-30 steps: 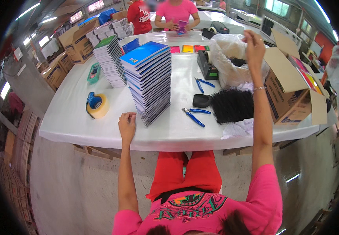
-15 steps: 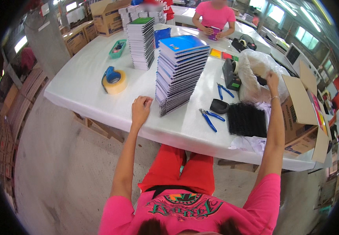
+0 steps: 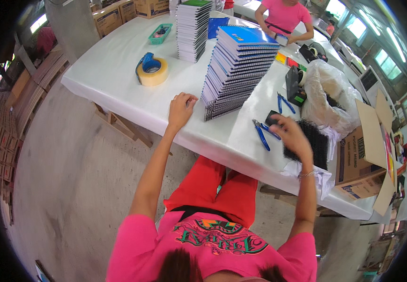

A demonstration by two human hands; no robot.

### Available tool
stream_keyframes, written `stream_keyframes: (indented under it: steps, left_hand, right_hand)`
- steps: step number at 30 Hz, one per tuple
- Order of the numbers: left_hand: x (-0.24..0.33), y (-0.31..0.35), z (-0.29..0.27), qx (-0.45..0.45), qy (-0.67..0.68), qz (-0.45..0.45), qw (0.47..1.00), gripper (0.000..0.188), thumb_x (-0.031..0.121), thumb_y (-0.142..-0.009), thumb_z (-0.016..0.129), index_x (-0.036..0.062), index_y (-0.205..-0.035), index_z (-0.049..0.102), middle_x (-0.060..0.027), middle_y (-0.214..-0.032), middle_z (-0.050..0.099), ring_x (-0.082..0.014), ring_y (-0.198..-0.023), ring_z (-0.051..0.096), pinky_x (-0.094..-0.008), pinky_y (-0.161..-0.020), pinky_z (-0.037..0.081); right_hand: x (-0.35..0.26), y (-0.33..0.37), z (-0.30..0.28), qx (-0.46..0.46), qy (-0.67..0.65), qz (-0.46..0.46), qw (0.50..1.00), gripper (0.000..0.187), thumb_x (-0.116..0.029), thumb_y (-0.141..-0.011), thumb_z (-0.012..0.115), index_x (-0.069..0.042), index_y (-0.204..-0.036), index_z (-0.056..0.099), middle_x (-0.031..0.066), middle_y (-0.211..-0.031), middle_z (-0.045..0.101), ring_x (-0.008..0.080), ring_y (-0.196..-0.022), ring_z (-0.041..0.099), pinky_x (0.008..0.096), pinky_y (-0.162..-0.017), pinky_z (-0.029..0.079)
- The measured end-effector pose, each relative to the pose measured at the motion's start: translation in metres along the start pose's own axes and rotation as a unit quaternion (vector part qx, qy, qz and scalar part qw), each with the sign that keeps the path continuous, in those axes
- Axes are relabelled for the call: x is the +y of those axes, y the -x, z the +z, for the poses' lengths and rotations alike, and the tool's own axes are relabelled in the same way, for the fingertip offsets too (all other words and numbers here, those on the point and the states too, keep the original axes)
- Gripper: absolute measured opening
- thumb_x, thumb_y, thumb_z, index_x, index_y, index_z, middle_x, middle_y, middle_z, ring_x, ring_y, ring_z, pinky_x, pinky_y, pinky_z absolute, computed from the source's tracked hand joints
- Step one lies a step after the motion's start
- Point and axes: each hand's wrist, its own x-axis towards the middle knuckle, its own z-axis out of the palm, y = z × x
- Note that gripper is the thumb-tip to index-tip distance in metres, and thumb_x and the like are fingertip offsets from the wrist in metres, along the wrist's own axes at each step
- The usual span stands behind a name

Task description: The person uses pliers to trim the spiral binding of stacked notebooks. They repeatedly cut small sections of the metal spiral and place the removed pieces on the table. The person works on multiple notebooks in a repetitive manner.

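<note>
My left hand (image 3: 182, 111) rests at the table's near edge, empty, its fingers loosely bent, just left of a tall stack of blue-covered spiral notebooks (image 3: 234, 70). Over the near right part of the table is my right hand (image 3: 292, 136), slightly blurred, fingers apart with nothing visible in them. It partly covers a small black holder (image 3: 271, 117) and the handle end of blue-handled cutting pliers (image 3: 262, 135). Beneath and beside it lies a bundle of black spiral coils (image 3: 317, 152) on crumpled white sheets. A second pair of blue pliers (image 3: 284, 103) lies farther back.
A tape roll on a blue dispenser (image 3: 152, 71), a green basket (image 3: 160, 34) and another notebook stack (image 3: 191, 35) stand left and behind. At right are a black tape dispenser (image 3: 295, 85), a plastic bag (image 3: 328, 89) and an open carton (image 3: 358, 155). A person works across the table.
My right hand has come back from the plastic bag to above the pliers and coils. My left hand stays beside the notebook stack. The view has shifted.
</note>
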Motion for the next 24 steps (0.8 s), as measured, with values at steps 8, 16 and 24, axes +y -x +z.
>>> stream_keyframes:
  steps: [8, 16, 24]
  left_hand:
    - [-0.002, -0.003, 0.000, -0.014, 0.017, -0.012, 1.000, 0.012, 0.015, -0.089, 0.068, 0.0103, -0.097, 0.075, -0.0096, -0.093, 0.067, -0.0272, -0.085, 0.061, -0.0394, -0.081, 0.049]
    - [0.005, 0.006, -0.007, -0.025, 0.105, -0.075, 0.991, 0.019, 0.020, -0.096, 0.063, 0.0085, -0.107, 0.074, -0.0095, -0.096, 0.068, -0.0212, -0.087, 0.061, -0.0335, -0.084, 0.048]
    - [0.026, 0.008, -0.019, -0.071, 0.224, -0.172, 0.957, 0.029, 0.028, -0.102, 0.058, 0.0051, -0.113, 0.072, -0.0028, -0.102, 0.067, -0.0137, -0.094, 0.055, -0.0287, -0.089, 0.043]
  right_hand:
    - [0.021, 0.033, 0.123, 0.196, 0.181, 0.031, 0.963, 0.073, -0.045, -0.088, 0.072, -0.005, -0.144, 0.046, 0.0255, -0.132, 0.048, 0.0427, -0.122, 0.045, 0.0560, -0.098, 0.037]
    - [0.030, 0.027, 0.122, 0.285, 0.187, -0.004, 0.940, 0.065, -0.044, -0.090, 0.069, -0.007, -0.140, 0.049, 0.0272, -0.133, 0.045, 0.0442, -0.123, 0.042, 0.0546, -0.102, 0.033]
    - [0.049, 0.011, 0.097, 0.142, 0.189, 0.074, 0.969, 0.072, -0.053, -0.085, 0.072, -0.008, -0.139, 0.053, 0.0294, -0.136, 0.045, 0.0457, -0.126, 0.041, 0.0568, -0.106, 0.031]
